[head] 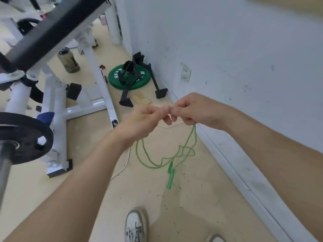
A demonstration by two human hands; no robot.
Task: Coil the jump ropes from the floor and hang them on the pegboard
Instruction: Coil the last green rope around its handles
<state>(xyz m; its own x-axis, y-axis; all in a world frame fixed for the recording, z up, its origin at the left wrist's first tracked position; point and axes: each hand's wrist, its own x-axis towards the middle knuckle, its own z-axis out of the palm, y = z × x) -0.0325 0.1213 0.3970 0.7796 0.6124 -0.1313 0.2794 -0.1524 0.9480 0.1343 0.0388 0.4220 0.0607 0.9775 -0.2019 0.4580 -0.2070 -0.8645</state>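
Two hands [139, 119] [195, 110] pinch one green jump rope [174, 154].

Beige floor [148, 198], scattered with small dark bits, runs along the white wall's baseboard. By that edge sits a green weight plate [128, 76] with a black stand across it, a thin wooden piece [142, 100] just beside. Toward the opposite side stand a white rack's feet [59, 169] and a water jug [68, 60]; a white sneaker [135, 224] plants at the near edge.
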